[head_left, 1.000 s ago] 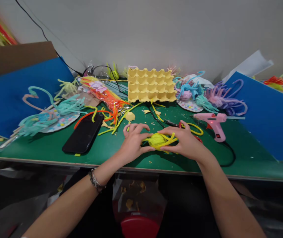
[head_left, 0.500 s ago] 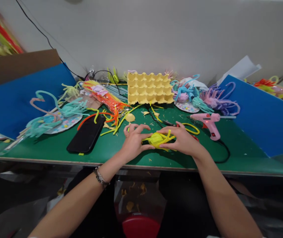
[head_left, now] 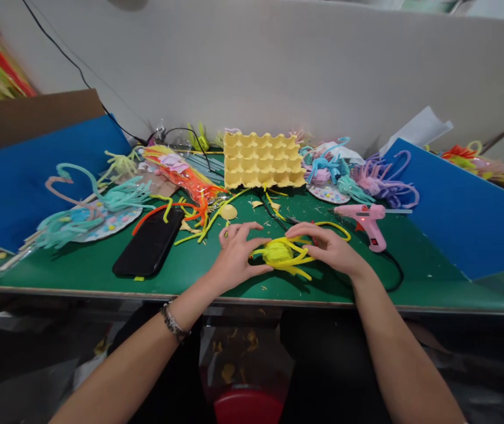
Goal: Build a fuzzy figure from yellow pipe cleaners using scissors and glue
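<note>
A yellow pipe-cleaner bundle (head_left: pixel 278 254), rounded in the middle with loose strands fanning right, lies between my hands just above the green table. My left hand (head_left: pixel 237 254) pinches its left end between thumb and fingers. At the other side, my right hand (head_left: pixel 329 248) has thumb and fingers closed on the yellow strands. Some strands hang free below the right thumb. Partly hidden behind my right hand are a red-handled tool and a curved yellow pipe cleaner (head_left: pixel 342 228).
A pink glue gun (head_left: pixel 369 221) with its cord lies on the right. The black phone (head_left: pixel 148 244) rests left. Behind stands a yellow egg tray (head_left: pixel 263 159). Blue boxes (head_left: pixel 459 224) flank both sides, and pipe-cleaner scraps litter the green table (head_left: pixel 216 277).
My right hand has shifted slightly right along the strands, so more of the yellow bundle shows and lower strands spread out. My left hand keeps its pinch. The view has tilted slightly.
</note>
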Demonstrator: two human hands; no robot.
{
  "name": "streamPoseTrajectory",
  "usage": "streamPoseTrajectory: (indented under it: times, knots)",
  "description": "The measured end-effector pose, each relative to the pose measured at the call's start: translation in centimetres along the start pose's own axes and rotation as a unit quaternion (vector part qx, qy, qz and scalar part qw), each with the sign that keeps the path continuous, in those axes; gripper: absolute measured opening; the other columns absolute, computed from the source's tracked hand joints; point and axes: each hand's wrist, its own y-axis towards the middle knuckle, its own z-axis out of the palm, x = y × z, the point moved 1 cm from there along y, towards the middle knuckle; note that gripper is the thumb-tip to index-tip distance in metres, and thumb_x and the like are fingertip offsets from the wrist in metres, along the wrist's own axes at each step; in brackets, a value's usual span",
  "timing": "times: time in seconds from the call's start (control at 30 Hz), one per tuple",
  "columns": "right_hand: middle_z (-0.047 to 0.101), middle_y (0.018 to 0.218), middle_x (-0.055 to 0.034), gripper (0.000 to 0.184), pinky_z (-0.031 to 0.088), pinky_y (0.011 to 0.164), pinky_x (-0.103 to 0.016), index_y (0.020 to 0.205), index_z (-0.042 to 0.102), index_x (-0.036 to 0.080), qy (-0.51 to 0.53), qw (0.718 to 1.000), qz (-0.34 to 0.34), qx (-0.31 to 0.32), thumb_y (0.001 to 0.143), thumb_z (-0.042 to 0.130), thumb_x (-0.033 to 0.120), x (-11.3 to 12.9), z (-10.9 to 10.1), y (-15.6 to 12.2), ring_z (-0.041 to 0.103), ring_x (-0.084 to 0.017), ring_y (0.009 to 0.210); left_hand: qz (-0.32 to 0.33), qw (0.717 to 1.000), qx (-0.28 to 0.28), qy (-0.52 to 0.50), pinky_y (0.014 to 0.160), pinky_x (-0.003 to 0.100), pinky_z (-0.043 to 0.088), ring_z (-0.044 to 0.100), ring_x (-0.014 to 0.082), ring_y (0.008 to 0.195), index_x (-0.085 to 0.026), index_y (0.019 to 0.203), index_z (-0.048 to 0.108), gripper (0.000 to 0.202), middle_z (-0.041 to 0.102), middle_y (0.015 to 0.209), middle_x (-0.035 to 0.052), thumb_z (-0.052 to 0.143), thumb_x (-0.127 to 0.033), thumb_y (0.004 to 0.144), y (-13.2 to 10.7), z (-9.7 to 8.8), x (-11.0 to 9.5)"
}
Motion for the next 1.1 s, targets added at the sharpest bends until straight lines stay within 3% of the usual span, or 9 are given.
streamPoseTrajectory:
  times: [0.13, 0.33, 0.5, 0.57, 0.77, 0.9, 1.1]
  knots:
    - [0.06, 0.106, -0.0082, 0.019, 0.041, 0.089, -0.034, 0.092, 0.065, 0.02, -0.007, 0.999, -0.03, 0.034, 0.078, 0.053, 0.026, 0.5, 0.5, 0.1, 0.056, -0.019, 0.101, 0.009, 1.0, 0.004, 0.001, 0.093, 0.047, 0.026, 0.04, 0.0288, 0.111, -0.026, 0.109, 0.062, 0.046, 0.049, 0.122, 0.0079, 0.07, -0.042, 0.067, 0.0, 0.0, 0.1]
    - [0.065, 0.076, -0.0035, 0.016, 0.041, 0.087, -0.035, 0.071, 0.064, 0.02, -0.022, 0.998, 0.028, -0.053, 0.079, 0.055, 0.029, 0.9, 0.6, 0.4, 0.06, -0.016, 0.076, 0.048, 0.999, 0.016, 0.01, 0.09, 0.044, 0.028, 0.04, 0.0272, 0.11, -0.032, 0.113, 0.059, 0.045, 0.048, 0.124, 0.0074, 0.069, -0.035, 0.069, -0.1, -0.1, 0.1]
    - [0.059, 0.098, -0.0066, 0.016, 0.043, 0.086, -0.033, 0.091, 0.064, 0.021, -0.049, 0.998, -0.023, 0.039, 0.079, 0.053, 0.024, 1.5, 0.7, 0.1, 0.056, -0.017, 0.095, 0.026, 0.999, 0.031, 0.012, 0.092, 0.045, 0.027, 0.039, 0.0282, 0.11, -0.029, 0.11, 0.061, 0.045, 0.048, 0.123, 0.0084, 0.069, -0.04, 0.068, 0.0, -0.4, 0.3]
    - [0.058, 0.099, -0.0068, 0.014, 0.043, 0.085, -0.032, 0.089, 0.065, 0.021, -0.065, 0.997, -0.029, 0.039, 0.077, 0.057, 0.025, 1.5, 1.0, 0.2, 0.056, -0.017, 0.095, 0.019, 0.999, 0.033, 0.013, 0.092, 0.045, 0.027, 0.039, 0.0281, 0.11, -0.029, 0.11, 0.062, 0.044, 0.048, 0.123, 0.0082, 0.069, -0.041, 0.068, 0.0, -0.4, 0.4]
    - [0.064, 0.072, -0.0036, 0.018, 0.045, 0.065, -0.028, 0.071, 0.065, 0.019, -0.088, 0.989, -0.032, -0.113, 0.082, 0.054, 0.029, 1.3, 1.9, 0.8, 0.058, -0.015, 0.069, 0.04, 0.999, 0.032, 0.008, 0.092, 0.045, 0.027, 0.039, 0.0284, 0.11, -0.029, 0.111, 0.061, 0.046, 0.049, 0.123, 0.0083, 0.07, -0.04, 0.067, 0.0, -0.3, 0.2]
    - [0.062, 0.061, -0.0017, 0.02, 0.042, 0.057, -0.026, 0.064, 0.064, 0.019, -0.098, 0.981, -0.002, -0.17, 0.078, 0.058, 0.032, 1.5, 1.9, 0.8, 0.054, -0.014, 0.059, 0.042, 0.998, 0.038, 0.0, 0.092, 0.045, 0.027, 0.039, 0.0281, 0.11, -0.028, 0.111, 0.061, 0.046, 0.049, 0.123, 0.0086, 0.07, -0.04, 0.067, 0.0, -0.4, 0.1]
    - [0.057, 0.054, 0.0011, 0.028, 0.035, 0.04, -0.023, 0.062, 0.065, 0.019, 0.063, 0.963, 0.125, -0.23, 0.07, 0.062, 0.045, 1.1, 2.1, 0.9, 0.043, -0.009, 0.042, 0.03, 0.997, 0.053, -0.042, 0.095, 0.046, 0.026, 0.04, 0.0271, 0.11, -0.028, 0.108, 0.063, 0.046, 0.05, 0.121, 0.0067, 0.071, -0.043, 0.065, 0.0, -0.4, 0.1]
